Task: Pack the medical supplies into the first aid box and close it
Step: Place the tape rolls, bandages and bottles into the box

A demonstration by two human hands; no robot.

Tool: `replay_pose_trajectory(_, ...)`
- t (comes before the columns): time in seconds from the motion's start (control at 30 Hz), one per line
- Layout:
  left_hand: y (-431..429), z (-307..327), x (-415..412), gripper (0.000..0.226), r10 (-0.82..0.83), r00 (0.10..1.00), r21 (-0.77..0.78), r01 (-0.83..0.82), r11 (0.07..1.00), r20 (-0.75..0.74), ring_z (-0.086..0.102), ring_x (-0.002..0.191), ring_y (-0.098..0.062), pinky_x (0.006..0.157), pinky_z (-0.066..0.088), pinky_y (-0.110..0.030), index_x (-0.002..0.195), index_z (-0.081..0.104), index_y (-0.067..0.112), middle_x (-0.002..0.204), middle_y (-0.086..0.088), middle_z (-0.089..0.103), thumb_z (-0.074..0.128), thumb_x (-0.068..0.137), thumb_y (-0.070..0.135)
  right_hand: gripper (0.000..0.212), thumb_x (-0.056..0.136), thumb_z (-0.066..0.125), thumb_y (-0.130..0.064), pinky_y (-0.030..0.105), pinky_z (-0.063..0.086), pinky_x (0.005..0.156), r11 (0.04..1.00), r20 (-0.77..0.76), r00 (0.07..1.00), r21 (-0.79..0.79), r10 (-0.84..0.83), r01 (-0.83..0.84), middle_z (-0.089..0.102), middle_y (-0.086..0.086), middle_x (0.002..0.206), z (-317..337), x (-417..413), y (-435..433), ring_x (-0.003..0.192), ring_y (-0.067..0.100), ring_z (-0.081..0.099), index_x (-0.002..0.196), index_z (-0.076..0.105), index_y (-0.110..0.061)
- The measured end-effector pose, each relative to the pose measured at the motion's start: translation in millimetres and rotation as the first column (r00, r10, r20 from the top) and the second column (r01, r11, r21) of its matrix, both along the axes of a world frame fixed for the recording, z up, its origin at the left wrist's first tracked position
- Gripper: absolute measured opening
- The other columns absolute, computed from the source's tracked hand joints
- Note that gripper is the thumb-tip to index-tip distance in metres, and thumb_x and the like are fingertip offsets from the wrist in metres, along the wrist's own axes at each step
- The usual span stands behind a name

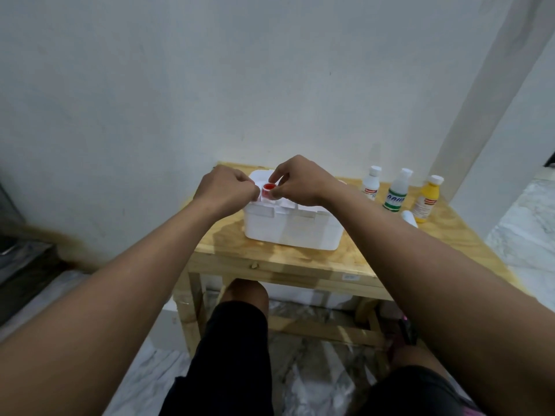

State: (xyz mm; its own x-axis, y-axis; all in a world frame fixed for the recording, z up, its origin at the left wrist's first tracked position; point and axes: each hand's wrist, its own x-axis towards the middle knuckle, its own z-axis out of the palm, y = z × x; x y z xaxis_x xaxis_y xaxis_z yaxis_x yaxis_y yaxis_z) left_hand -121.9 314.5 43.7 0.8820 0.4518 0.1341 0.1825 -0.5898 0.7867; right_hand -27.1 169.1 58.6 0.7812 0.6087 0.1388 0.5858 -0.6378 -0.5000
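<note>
A small red-rimmed round item [268, 187] is pinched between the fingertips of both hands above the white rectangular plastic first aid box [292, 228]. What the item is cannot be told; only its red ring and a pale body below it are seen. The left hand [226, 189] is curled closed, its fingertips pressed against the left side of the item. The right hand [301, 181] is closed on the item from the right and from above, with thumb and forefinger at the red rim. Both forearms are stretched forward from the bottom corners of the view.

The box is set on the light wooden table [300, 259], towards its back edge and near the white wall. Whether the box is open cannot be told, as its top is partly hidden by the hands.

To the right of the box, three upright bottles are lined up on the table, apart from the box: a white bottle with a white cap and red label [371, 183], a clear bottle with a green and blue label [397, 190], and a yellow bottle with a white cap [428, 198]. A white rounded object [410, 218] is seen just in front of them, partly hidden by the right forearm.
</note>
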Motion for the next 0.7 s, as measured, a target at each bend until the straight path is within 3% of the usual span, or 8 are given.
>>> replay_pose_trajectory(0.07,2,-1,-2,0.036,-0.016,1.0,-0.041,0.017,0.999,0.012,0.056,0.109,-0.019,0.083,0.044,-0.031,0.114,0.072,0.022,0.107,0.006,0.064,0.068,0.078,0.022,0.038,0.079,0.08,-0.036,0.03,0.052,0.072,1.0,0.005,1.0,-0.017,-0.004,0.004,0.073,0.003,0.097,0,2,2,0.087,0.021,0.068,0.111,0.074,-0.016)
replay_pose_trajectory(0.17,9,-13,-5,0.073,-0.08,0.996,-0.141,0.085,0.986,0.046,0.053,0.118,-0.023,0.089,0.041,-0.034,0.145,0.046,0.026,0.134,-0.006,0.054,0.072,0.077,0.023,0.036,0.078,0.08,-0.034,0.032,0.054,0.076,0.999,0.002,1.0,-0.033,-0.001,0.001,0.072,0.003,0.099,2,3,3,0.088,0.02,0.067,0.109,0.074,-0.017)
replay_pose_trajectory(0.3,12,-40,-9,0.102,-0.188,0.982,-0.17,0.187,0.967,0.009,0.049,0.132,-0.024,0.093,0.04,-0.033,0.157,0.026,0.025,0.155,-0.002,0.042,0.085,0.073,0.028,0.034,0.079,0.079,-0.028,0.03,0.052,0.073,0.997,0.008,1.0,-0.077,0.01,-0.009,0.072,0.004,0.102,2,2,5,0.088,0.02,0.066,0.111,0.074,-0.015)
replay_pose_trajectory(0.47,7,-56,-12,0.074,-0.22,0.962,-0.148,0.244,0.959,0.159,0.057,0.124,-0.012,0.098,0.049,-0.034,0.136,0.057,0.033,0.131,0.016,0.063,0.087,0.069,0.038,0.032,0.08,0.078,-0.021,0.025,0.045,0.062,0.992,-0.003,1.0,-0.121,0.021,-0.021,0.072,0.003,0.098,7,-1,5,0.086,0.019,0.064,0.11,0.076,-0.011)
replay_pose_trajectory(0.57,5,-58,-13,0.063,-0.194,0.958,-0.128,0.224,0.966,0.21,0.059,0.118,-0.008,0.09,0.048,-0.024,0.134,0.059,0.033,0.123,0.02,0.064,0.084,0.077,0.032,0.031,0.08,0.078,-0.022,0.025,0.044,0.062,0.992,-0.007,1.0,-0.122,0.025,-0.026,0.072,0.002,0.097,8,-2,4,0.086,0.019,0.064,0.108,0.077,-0.011)
replay_pose_trajectory(0.7,1,-58,-15,0.061,-0.172,0.96,-0.12,0.202,0.972,0.223,0.06,0.114,-0.007,0.091,0.05,-0.025,0.135,0.059,0.031,0.121,0.02,0.063,0.083,0.079,0.03,0.034,0.081,0.078,-0.024,0.023,0.042,0.063,0.992,-0.009,1.0,-0.121,0.028,-0.029,0.072,0.004,0.105,7,-2,4,0.09,0.019,0.063,0.112,0.076,-0.011)
